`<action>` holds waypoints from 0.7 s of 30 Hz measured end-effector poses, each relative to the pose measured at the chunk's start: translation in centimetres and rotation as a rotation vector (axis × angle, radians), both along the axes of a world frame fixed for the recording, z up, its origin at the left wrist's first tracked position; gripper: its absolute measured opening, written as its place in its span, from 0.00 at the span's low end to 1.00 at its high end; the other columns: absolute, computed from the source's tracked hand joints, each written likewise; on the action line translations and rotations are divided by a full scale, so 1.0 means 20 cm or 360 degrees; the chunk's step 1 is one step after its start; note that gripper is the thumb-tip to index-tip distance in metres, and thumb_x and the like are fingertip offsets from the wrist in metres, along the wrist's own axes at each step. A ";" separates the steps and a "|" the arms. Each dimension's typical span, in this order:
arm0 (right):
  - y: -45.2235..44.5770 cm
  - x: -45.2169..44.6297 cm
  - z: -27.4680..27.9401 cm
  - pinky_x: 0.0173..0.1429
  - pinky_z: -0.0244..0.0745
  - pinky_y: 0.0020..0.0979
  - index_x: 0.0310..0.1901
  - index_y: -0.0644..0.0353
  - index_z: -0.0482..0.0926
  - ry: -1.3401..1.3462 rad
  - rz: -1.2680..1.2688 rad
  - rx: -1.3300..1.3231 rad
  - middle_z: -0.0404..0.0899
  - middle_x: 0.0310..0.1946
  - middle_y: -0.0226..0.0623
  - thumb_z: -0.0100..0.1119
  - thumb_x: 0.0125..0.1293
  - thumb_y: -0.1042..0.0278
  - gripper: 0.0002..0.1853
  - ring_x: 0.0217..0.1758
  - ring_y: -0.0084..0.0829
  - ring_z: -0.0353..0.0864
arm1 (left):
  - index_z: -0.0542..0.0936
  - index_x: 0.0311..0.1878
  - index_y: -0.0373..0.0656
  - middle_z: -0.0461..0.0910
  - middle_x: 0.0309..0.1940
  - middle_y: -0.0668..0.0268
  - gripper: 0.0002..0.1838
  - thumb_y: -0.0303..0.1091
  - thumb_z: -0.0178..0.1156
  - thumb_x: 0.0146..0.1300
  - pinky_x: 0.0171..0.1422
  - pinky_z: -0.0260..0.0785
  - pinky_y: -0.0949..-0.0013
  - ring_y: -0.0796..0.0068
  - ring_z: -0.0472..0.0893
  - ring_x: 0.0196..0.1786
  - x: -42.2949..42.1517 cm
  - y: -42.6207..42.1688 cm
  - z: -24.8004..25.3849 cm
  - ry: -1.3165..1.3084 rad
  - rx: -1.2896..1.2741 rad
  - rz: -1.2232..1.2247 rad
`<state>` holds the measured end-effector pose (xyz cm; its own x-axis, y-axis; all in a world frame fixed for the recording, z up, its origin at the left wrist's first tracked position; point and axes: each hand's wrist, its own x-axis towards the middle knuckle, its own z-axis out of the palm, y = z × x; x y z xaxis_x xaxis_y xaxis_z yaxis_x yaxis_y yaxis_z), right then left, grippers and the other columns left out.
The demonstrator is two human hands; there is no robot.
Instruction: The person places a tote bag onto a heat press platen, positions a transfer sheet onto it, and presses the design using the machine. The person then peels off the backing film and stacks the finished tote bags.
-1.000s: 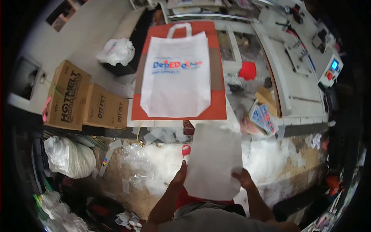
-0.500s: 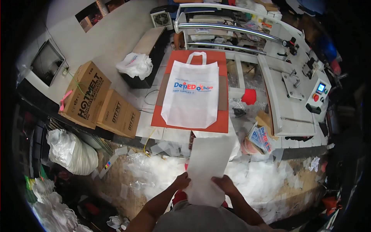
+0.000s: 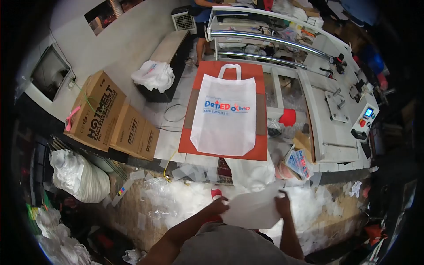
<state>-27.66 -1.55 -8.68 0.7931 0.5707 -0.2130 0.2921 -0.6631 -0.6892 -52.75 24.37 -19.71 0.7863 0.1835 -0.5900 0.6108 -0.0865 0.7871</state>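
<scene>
Low in front of my body I hold a plain white sheet (image 3: 251, 208), curved between my two hands. My left hand (image 3: 218, 206) is closed on its left edge, and my right hand (image 3: 282, 203) pinches the right edge. Beyond them, a white tote bag (image 3: 224, 132) lies flat on a red-orange board (image 3: 261, 152), its handle pointing away from me. Blue and red "DepED" lettering is printed across the bag. Another white bag or cloth (image 3: 251, 173) hangs below the board's front edge.
A press machine (image 3: 338, 145) with a control panel (image 3: 367, 115) stands right. Cardboard boxes (image 3: 132, 132), a stuffed white sack (image 3: 81, 176) and a low bench (image 3: 170, 46) are left. Loose white sheets litter the floor (image 3: 176, 221). Another person (image 3: 202, 26) stands at the back.
The sheet went from hanging long and upright to lying flatter and curved. My right hand moved right and up, and my left shifted slightly right. The person at the back shows more now.
</scene>
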 end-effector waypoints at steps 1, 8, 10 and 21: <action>-0.01 0.10 0.20 0.29 0.69 0.36 0.54 0.60 0.75 -0.0303 0.0188 0.0050 0.71 0.16 0.37 0.57 0.65 0.73 0.16 0.21 0.31 0.72 | 0.72 0.60 0.43 0.83 0.37 0.53 0.26 0.41 0.66 0.60 0.45 0.76 0.63 0.66 0.84 0.41 0.13 -0.04 0.05 -0.0109 -0.0112 -0.0151; 0.33 0.08 1.76 0.62 0.65 0.28 0.53 0.66 0.75 -0.0889 -0.0225 0.1056 0.76 0.51 0.41 0.52 0.67 0.81 0.13 0.53 0.28 0.76 | 0.78 0.57 0.45 0.79 0.33 0.63 0.15 0.27 0.57 0.68 0.41 0.71 0.69 0.74 0.77 0.33 0.76 0.26 1.67 -0.1224 0.0057 -0.0127; 0.44 0.04 1.89 0.61 0.66 0.27 0.54 0.67 0.76 -0.1011 -0.0238 0.1284 0.77 0.52 0.43 0.52 0.67 0.81 0.14 0.52 0.28 0.77 | 0.78 0.59 0.43 0.78 0.32 0.60 0.18 0.23 0.57 0.65 0.39 0.70 0.69 0.70 0.76 0.31 0.75 0.50 1.91 -0.1578 0.0491 0.0205; 1.63 0.73 1.05 0.37 0.76 0.37 0.59 0.55 0.78 -0.0688 0.0130 0.0761 0.84 0.42 0.53 0.53 0.65 0.75 0.20 0.30 0.38 0.84 | 0.76 0.62 0.43 0.81 0.36 0.55 0.25 0.25 0.55 0.59 0.48 0.70 0.56 0.55 0.80 0.39 0.83 1.53 1.49 -0.1036 0.2010 0.0524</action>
